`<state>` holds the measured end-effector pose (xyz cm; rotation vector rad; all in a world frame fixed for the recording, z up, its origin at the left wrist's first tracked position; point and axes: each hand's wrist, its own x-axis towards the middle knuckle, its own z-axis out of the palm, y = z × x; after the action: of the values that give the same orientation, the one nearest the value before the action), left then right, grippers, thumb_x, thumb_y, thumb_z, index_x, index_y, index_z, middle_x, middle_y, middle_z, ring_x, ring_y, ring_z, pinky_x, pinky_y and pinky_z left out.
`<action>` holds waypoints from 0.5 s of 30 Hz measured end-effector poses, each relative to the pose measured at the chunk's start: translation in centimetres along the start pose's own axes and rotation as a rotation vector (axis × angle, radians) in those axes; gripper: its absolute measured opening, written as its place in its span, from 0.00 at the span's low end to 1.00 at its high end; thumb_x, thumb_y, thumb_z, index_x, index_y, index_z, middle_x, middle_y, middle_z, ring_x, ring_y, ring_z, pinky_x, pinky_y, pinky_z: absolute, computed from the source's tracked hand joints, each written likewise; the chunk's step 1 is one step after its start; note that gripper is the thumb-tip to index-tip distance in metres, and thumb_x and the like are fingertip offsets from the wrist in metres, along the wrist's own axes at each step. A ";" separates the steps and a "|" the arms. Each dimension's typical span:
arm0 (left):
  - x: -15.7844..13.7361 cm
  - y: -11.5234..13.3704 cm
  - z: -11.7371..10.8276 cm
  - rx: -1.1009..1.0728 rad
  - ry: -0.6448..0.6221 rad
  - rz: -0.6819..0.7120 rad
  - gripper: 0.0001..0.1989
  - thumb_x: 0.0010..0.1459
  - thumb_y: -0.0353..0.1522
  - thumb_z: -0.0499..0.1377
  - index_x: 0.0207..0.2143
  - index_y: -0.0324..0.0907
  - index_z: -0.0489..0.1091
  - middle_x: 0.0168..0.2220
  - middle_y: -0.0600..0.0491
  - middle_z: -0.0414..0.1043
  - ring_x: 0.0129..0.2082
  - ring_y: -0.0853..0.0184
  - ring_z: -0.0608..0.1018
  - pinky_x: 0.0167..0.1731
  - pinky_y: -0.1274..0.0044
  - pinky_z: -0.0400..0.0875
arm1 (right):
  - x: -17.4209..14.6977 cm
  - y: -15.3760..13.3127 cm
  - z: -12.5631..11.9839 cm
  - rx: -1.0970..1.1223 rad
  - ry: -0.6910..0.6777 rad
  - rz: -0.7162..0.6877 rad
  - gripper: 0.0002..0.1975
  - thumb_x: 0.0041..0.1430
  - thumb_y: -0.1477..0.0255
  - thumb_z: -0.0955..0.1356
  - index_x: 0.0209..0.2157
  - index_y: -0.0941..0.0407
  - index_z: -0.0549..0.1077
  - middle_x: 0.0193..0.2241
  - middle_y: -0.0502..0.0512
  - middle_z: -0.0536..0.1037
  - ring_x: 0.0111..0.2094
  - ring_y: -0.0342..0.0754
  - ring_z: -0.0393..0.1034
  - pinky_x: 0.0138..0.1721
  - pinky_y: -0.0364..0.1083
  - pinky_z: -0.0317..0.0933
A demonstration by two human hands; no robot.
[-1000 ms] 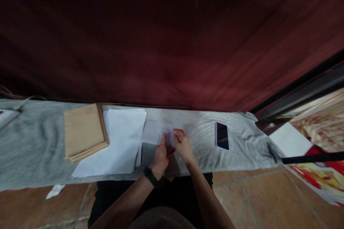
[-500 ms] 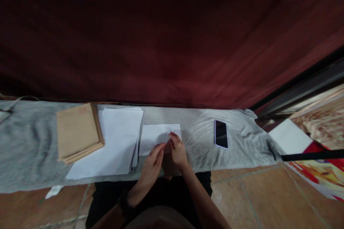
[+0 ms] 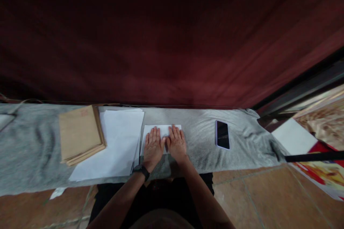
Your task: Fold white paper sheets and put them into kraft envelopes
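A folded sheet of white paper (image 3: 164, 130) lies on the grey cloth in front of me, partly covered by both hands. My left hand (image 3: 153, 147) rests flat on its left half, fingers stretched forward. Flat on the right half is my right hand (image 3: 176, 145), its fingers pointing away from me and slightly spread. The two thumbs nearly meet at the middle of the paper. Just left of it lies a stack of larger white sheets (image 3: 122, 139), with a pile of brown envelopes (image 3: 80, 132) overlapping its left side.
A phone (image 3: 222, 135) with a pale purple edge lies to the right on the grey cloth (image 3: 199, 154). Dark red fabric (image 3: 172, 61) rises behind the cloth's far edge. A white sheet (image 3: 294, 136) and a colourful printed bag (image 3: 328, 175) are at the far right, beside a black bar (image 3: 314, 156).
Both hands, earlier curled together near the paper's near edge, have moved forward and apart. They now lie flat on the paper. The view has shifted slightly.
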<state>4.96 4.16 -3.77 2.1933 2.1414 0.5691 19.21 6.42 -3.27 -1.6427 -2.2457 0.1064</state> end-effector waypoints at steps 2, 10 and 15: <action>-0.1 0.0 0.0 0.003 0.028 -0.032 0.32 0.70 0.39 0.41 0.69 0.28 0.53 0.70 0.36 0.53 0.72 0.53 0.53 0.69 0.56 0.50 | -0.3 1.0 -0.1 -0.033 0.028 0.027 0.28 0.73 0.63 0.58 0.69 0.60 0.57 0.68 0.63 0.60 0.69 0.57 0.53 0.68 0.59 0.46; -1.1 -0.9 -0.2 0.008 0.072 -0.062 0.33 0.69 0.39 0.43 0.68 0.25 0.52 0.70 0.32 0.51 0.72 0.50 0.53 0.68 0.56 0.51 | -2.0 3.8 -0.5 -0.096 0.104 0.075 0.30 0.74 0.63 0.56 0.69 0.65 0.56 0.67 0.66 0.61 0.68 0.60 0.55 0.67 0.60 0.47; -1.3 -0.8 -0.2 -0.007 0.116 -0.051 0.33 0.69 0.40 0.44 0.69 0.26 0.52 0.70 0.32 0.51 0.72 0.49 0.54 0.67 0.54 0.52 | -2.7 4.3 -0.6 -0.066 0.145 0.079 0.30 0.74 0.63 0.56 0.69 0.65 0.56 0.67 0.69 0.62 0.68 0.60 0.55 0.67 0.61 0.48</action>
<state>4.11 2.91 -4.09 2.1465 2.2395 0.7162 24.04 5.17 -4.48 -1.7153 -2.0978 -0.0652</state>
